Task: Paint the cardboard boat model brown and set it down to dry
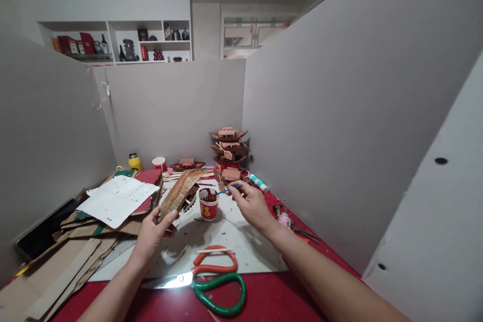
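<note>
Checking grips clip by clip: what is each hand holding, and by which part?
The left hand holds a wooden model boat by its near end. The right hand holds a thin blue stick, probably a brush, by its upper part.

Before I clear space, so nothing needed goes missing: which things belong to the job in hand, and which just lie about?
Apparently in use:
curved brown wooden piece, in left hand
thin blue stick, in right hand
red paper cup with gold character

Seemingly lying about:
orange-and-green-handled metal scissors
yellow bottle
white paper sheet
</note>
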Demonstrator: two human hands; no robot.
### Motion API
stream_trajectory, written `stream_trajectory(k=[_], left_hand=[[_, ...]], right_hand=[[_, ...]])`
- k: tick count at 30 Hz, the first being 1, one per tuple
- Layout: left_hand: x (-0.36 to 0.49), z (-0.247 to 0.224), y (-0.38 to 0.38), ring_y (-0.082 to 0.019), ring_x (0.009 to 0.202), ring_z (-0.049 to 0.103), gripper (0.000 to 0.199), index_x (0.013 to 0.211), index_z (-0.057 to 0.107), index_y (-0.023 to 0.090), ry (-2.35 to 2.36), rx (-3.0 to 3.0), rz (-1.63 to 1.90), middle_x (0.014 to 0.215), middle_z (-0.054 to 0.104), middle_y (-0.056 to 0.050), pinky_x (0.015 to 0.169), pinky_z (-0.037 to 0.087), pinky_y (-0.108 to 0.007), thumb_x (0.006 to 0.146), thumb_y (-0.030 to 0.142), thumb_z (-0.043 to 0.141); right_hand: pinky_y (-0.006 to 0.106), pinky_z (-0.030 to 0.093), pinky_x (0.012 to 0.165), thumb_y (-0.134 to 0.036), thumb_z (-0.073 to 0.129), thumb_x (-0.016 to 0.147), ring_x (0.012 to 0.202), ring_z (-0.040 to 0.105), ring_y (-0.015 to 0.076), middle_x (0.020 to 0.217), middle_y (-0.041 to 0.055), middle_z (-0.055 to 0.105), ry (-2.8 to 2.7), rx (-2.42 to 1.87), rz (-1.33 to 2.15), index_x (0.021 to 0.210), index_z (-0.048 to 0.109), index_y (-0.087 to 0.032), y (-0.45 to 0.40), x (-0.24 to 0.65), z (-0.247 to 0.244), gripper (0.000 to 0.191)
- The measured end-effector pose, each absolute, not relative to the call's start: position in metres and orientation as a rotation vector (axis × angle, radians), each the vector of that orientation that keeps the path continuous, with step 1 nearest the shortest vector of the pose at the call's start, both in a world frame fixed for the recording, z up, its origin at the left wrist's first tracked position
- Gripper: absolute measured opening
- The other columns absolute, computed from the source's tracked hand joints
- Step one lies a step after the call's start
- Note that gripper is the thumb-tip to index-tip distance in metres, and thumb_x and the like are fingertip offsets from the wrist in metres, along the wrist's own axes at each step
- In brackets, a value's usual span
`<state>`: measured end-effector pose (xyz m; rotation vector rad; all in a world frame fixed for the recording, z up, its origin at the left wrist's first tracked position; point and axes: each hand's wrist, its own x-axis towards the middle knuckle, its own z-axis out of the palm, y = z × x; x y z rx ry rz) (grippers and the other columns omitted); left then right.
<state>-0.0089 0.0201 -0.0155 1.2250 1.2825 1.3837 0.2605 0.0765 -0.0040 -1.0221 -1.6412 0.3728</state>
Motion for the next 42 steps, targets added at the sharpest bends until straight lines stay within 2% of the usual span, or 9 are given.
stream_trajectory(k=[8,13,17,23,35,42], left_hand=[[-0.008,-0.014,0.020,-0.014,0.058,0.062,0.059,0.099,0.065,0.015,1.293,1.212,1.397,0.086,0.073,-0.006,0.056,0.050,-0.027,0.063,0.059,0.079],[-0.008,-0.012,0.018,-0.014,0.058,0.061,0.060,0.099,0.065,0.014,1.299,1.217,1.396,0.087,0.072,-0.007,0.056,0.050,-0.027,0.063,0.060,0.078],[-0.009,-0.015,0.020,-0.013,0.059,0.061,0.059,0.101,0.065,0.014,1.281,1.228,1.389,0.089,0.073,-0.008,0.057,0.050,-0.027,0.065,0.060,0.078],[-0.010,-0.022,0.025,-0.015,0.058,0.061,0.061,0.101,0.066,0.015,1.299,1.254,1.391,0.085,0.073,-0.007,0.055,0.050,-0.027,0.062,0.060,0.079],[-0.010,-0.025,0.025,-0.018,0.060,0.061,0.062,0.102,0.065,0.015,1.299,1.320,1.364,0.074,0.068,-0.003,0.056,0.050,-0.028,0.061,0.060,0.079],[-0.009,-0.022,0.023,-0.017,0.060,0.062,0.060,0.099,0.065,0.015,1.301,1.327,1.359,0.079,0.069,-0.004,0.057,0.051,-0.028,0.063,0.060,0.079]], right_hand=[[0.028,0.050,0.055,-0.041,0.060,0.086,0.063,0.066,0.0198,0.072,0.0059,0.074,-1.512,-0.952,0.456,0.084,0.069,-0.020,0.070,0.261,-0.006,0.024],[0.027,0.051,0.048,-0.052,0.064,0.083,0.058,0.066,0.0187,0.071,0.0071,0.074,-1.314,-0.894,0.501,0.084,0.066,-0.018,0.070,0.263,-0.003,0.034],[0.028,0.055,0.051,-0.058,0.064,0.082,0.056,0.066,0.0170,0.069,0.0051,0.073,-1.120,-0.839,0.490,0.088,0.061,-0.019,0.070,0.271,0.005,0.040],[0.027,0.054,0.049,-0.053,0.069,0.081,0.051,0.067,0.0154,0.064,0.0007,0.071,-0.949,-0.658,0.557,0.086,0.060,-0.019,0.056,0.269,0.015,0.036],[0.028,0.056,0.049,-0.052,0.071,0.080,0.053,0.068,0.0166,0.066,0.0030,0.074,-1.028,-0.651,0.627,0.083,0.062,-0.020,0.035,0.247,0.018,0.034],[0.028,0.055,0.047,-0.053,0.073,0.078,0.052,0.068,0.0167,0.065,0.0023,0.073,-1.014,-0.642,0.605,0.084,0.061,-0.020,0.039,0.251,0.019,0.036]])
